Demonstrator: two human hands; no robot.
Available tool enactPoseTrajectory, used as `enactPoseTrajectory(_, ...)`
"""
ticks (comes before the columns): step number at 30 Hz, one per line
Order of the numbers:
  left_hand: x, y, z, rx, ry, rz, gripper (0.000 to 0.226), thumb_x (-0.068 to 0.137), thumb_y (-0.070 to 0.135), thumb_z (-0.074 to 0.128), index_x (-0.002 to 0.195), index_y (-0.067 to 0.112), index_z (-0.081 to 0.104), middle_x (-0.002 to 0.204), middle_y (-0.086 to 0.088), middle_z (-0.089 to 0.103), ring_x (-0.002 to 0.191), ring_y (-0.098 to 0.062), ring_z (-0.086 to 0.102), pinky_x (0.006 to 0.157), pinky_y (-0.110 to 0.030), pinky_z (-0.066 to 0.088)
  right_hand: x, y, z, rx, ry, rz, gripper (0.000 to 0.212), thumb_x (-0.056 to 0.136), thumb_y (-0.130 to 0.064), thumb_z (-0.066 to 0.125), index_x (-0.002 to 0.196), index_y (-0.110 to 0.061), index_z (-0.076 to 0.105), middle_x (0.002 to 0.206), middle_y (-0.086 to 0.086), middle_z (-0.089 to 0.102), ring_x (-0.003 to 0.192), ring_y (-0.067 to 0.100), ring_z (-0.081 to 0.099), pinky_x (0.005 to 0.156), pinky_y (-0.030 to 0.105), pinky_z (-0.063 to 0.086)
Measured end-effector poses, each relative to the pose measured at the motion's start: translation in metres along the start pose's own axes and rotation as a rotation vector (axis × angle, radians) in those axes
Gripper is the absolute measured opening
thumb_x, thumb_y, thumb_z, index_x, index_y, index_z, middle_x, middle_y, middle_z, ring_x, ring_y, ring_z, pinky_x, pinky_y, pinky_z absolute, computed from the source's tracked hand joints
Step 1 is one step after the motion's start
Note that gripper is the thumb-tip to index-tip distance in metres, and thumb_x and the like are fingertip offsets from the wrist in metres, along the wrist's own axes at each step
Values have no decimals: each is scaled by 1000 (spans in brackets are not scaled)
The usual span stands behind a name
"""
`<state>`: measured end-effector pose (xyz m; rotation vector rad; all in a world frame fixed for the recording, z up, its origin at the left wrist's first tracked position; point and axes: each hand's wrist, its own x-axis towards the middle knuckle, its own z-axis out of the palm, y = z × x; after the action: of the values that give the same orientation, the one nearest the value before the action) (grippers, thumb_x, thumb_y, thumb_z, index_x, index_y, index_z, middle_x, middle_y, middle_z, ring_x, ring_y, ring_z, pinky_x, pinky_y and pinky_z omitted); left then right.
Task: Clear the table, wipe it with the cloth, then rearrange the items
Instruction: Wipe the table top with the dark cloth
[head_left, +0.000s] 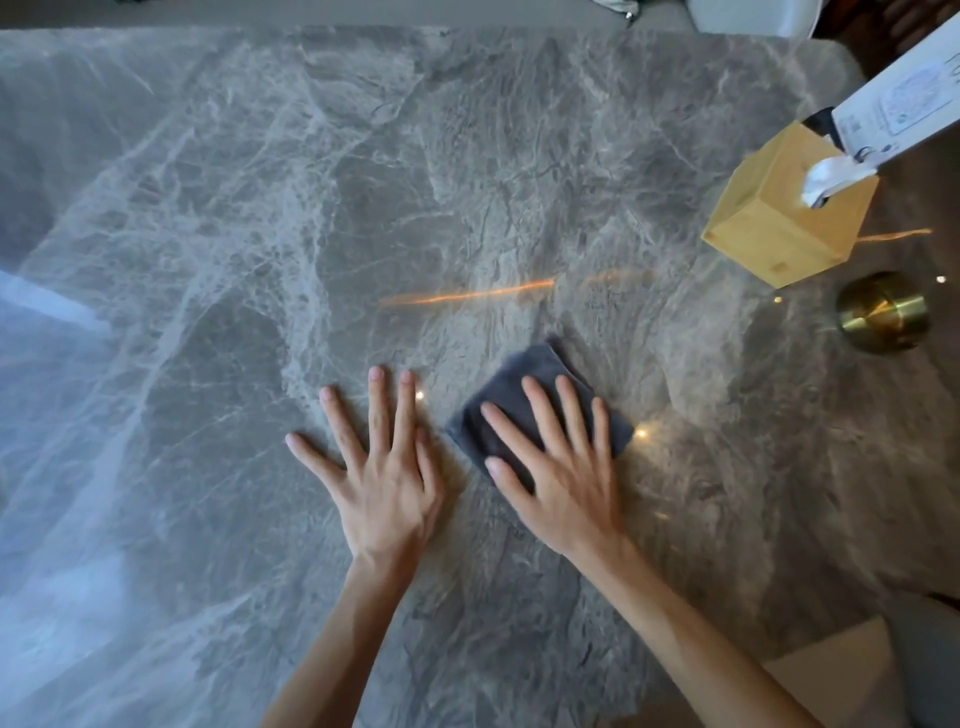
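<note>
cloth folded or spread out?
Folded: the cloth is a compact, thick square pad under the flat right hand on the table.

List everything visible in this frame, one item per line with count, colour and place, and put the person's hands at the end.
table: one, grey veined marble, fills most of the view
cloth: one, dark grey, folded, flat on the table near the middle, under the right hand
tissue box: one, light wood, right side of the table, a white tissue sticking out of its top
round metal object: one, brass-coloured, on the table just nearer than the tissue box; what it is cannot be told
white box: one, white with printing, top right corner, partly out of frame
left hand: one, bare, fingers spread, flat on the table left of the cloth
right hand: one, bare, pressed flat on the cloth
</note>
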<state>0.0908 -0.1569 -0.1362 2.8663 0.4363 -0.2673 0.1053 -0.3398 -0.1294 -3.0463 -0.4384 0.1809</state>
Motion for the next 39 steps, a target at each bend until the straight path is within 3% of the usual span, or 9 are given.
enactPoseTrajectory(5, 2, 2, -2, 5, -2, 6, 64, 96, 36, 31, 154, 32, 4, 163, 6, 6, 149, -40, -4, 107, -76, 5, 71, 40, -1, 10, 64, 407, 55, 93, -64, 31, 146, -51, 28, 161, 0, 25, 150, 33, 15, 115, 65, 12)
enactPoseTrajectory(9, 1, -1, 0, -1, 1, 4, 64, 96, 36, 33, 154, 34, 5, 163, 7, 8, 149, -39, -2, 108, -75, 5, 64, -14, 0, -9, 44, 188, 53, 95, -61, 34, 146, -50, 29, 161, 1, 25, 150, 34, 16, 116, 63, 10)
enactPoseTrajectory(13, 1, -1, -1, 1, -5, 0, 64, 95, 35, 34, 153, 34, 7, 163, 7, 9, 149, -39, -2, 107, -76, 5, -10, 22, -4, -33, -38, 20, 51, 94, -59, 40, 143, -49, 38, 160, 0, 30, 149, 32, 21, 115, 62, 19)
enactPoseTrajectory(19, 3, 1, -3, 2, -23, 4, 64, 96, 36, 33, 154, 33, 7, 163, 6, 8, 149, -40, -1, 107, -76, 6, 65, 48, -4, -21, 46, 439, 51, 95, -59, 32, 146, -50, 30, 161, 2, 26, 149, 35, 16, 114, 65, 14)
enactPoseTrajectory(24, 2, 0, -1, 23, -23, -7, 64, 96, 36, 30, 154, 34, 4, 163, 6, 6, 149, -39, -4, 107, -76, 5, 28, -4, -1, -13, 9, 93, 52, 95, -61, 36, 145, -50, 33, 162, 0, 25, 150, 34, 14, 115, 65, 12)
enactPoseTrajectory(27, 1, 2, -1, 20, -26, -9, 63, 96, 36, 29, 154, 34, 4, 163, 7, 6, 149, -39, -5, 108, -76, 4, -4, 31, -3, -42, -42, 21, 52, 94, -63, 35, 145, -51, 33, 161, -2, 26, 150, 32, 17, 115, 62, 15)
enactPoseTrajectory(34, 2, 0, -1, 20, -17, 0, 63, 96, 35, 30, 154, 33, 5, 163, 6, 6, 149, -39, -5, 108, -76, 4, 69, 75, -1, 2, 28, 509, 58, 93, -68, 22, 149, -51, 20, 163, 0, 18, 150, 32, 11, 114, 66, 12)
enactPoseTrajectory(36, 3, 0, -1, 10, -11, 0, 63, 96, 35, 29, 154, 33, 4, 163, 6, 6, 149, -39, -5, 108, -76, 4, 80, 56, -3, 29, 15, 415, 59, 93, -68, 25, 149, -51, 20, 164, -1, 16, 151, 31, 8, 116, 65, 9)
enactPoseTrajectory(39, 1, 0, -1, 2, -14, -4, 63, 96, 36, 29, 153, 34, 2, 163, 8, 4, 149, -38, -7, 108, -76, 4, 41, 24, -3, -4, -21, 81, 57, 93, -67, 32, 147, -50, 28, 163, -1, 20, 152, 30, 10, 117, 62, 8)
